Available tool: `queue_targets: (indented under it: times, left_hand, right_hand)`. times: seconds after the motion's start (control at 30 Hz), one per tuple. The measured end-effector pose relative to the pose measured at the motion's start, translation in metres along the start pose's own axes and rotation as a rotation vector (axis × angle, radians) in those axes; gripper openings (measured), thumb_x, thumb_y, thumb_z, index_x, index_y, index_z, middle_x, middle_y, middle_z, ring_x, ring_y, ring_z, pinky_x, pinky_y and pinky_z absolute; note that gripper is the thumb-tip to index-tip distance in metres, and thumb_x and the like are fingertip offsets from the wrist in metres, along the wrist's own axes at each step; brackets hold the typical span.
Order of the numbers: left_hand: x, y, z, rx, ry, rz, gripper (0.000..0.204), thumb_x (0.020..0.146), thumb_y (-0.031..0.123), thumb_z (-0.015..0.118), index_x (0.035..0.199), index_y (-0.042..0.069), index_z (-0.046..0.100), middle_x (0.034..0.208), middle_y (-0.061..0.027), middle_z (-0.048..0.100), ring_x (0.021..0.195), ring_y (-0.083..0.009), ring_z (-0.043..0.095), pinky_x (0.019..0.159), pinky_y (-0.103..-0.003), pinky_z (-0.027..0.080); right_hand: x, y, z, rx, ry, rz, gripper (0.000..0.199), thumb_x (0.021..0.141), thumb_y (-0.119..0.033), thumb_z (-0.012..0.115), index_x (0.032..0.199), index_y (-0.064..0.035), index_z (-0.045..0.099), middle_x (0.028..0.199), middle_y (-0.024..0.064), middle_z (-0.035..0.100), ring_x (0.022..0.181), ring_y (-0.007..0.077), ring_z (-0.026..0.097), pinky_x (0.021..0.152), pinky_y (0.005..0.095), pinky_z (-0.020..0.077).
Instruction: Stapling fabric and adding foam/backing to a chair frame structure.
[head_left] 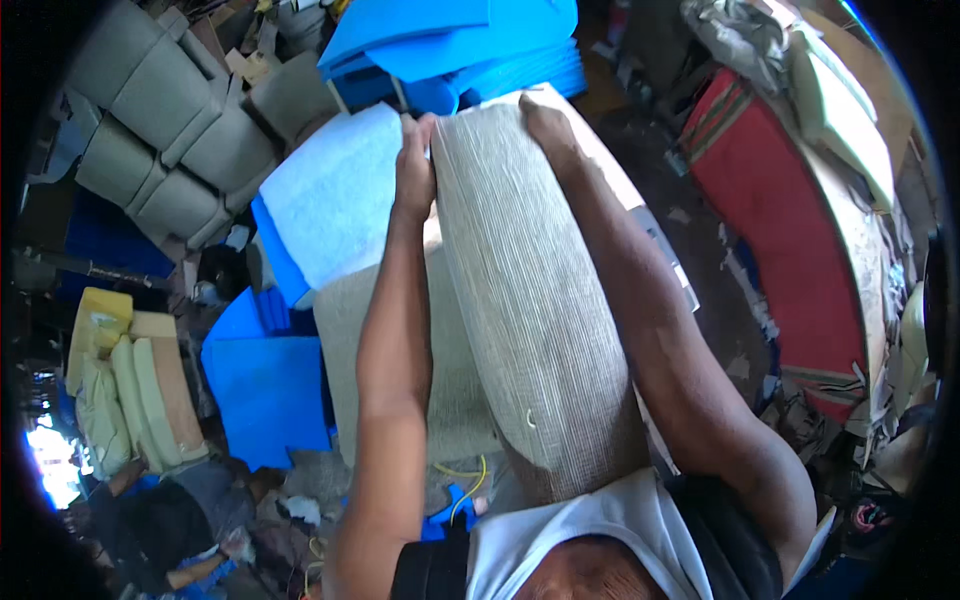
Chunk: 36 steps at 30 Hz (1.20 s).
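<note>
A long cushion (530,300) in beige ribbed fabric stretches from my chest to the far side of the work surface. My left hand (416,165) is closed on the far left edge of this cushion, its fingertips partly hidden. On the far right corner, my right hand (548,128) is bent over the fabric and grips it. A small light loop or thread (531,418) shows on the cushion's near part. Beneath and to the left lies another beige fabric piece (350,340), and beyond it a white batting sheet (335,195) rests over blue foam.
Blue foam sheets (470,50) are stacked at the far side; more blue foam (265,390) stands at the left. Grey seat cushions (165,100) are piled far left. A red upholstered panel (780,240) leans at the right. Another person (170,530) is low at the left.
</note>
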<state>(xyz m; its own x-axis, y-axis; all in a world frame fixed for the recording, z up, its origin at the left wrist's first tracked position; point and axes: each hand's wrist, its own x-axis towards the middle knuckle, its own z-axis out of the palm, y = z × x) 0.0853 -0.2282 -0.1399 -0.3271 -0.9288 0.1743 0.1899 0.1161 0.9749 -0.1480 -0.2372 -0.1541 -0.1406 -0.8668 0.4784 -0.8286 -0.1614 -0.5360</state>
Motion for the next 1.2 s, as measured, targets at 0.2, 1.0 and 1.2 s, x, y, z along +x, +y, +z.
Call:
queue_targets:
  times: [0.2,1.0,1.2]
  left_hand:
    - [-0.238,0.039,0.092,0.43,0.03,0.368,0.077,0.097,0.052,0.05,0.153,0.003,0.026,0.158,-0.0244,0.022,0.149,-0.0329,0.021,0.12,-0.057,0.01]
    - [0.102,0.06,0.052,1.435,-0.518,-0.022,0.044,0.099,0.039,0.042,0.113,0.005,0.066,0.12,-0.0172,0.065,0.107,-0.0366,0.061,0.092,-0.045,0.047]
    - [0.081,0.074,0.069,1.529,-0.397,0.043,0.045,0.1,0.036,0.038,0.109,0.007,0.07,0.117,-0.022,0.065,0.11,-0.0417,0.06,0.097,-0.05,0.046]
  right_hand:
    - [0.011,-0.007,-0.016,0.13,-0.138,0.141,0.049,0.101,-0.039,0.034,0.108,-0.0013,0.065,0.108,0.033,0.063,0.108,0.0463,0.06,0.096,0.0483,0.0446]
    - [0.026,-0.017,0.013,0.004,-0.187,0.107,0.041,0.098,-0.034,0.044,0.107,-0.0009,0.066,0.101,0.0283,0.068,0.093,0.0443,0.066,0.085,0.0493,0.0512]
    - [0.032,-0.019,0.022,0.295,-0.109,0.289,0.046,0.098,-0.038,0.047,0.102,0.0014,0.07,0.104,0.0296,0.067,0.103,0.0446,0.063,0.09,0.0473,0.0491]
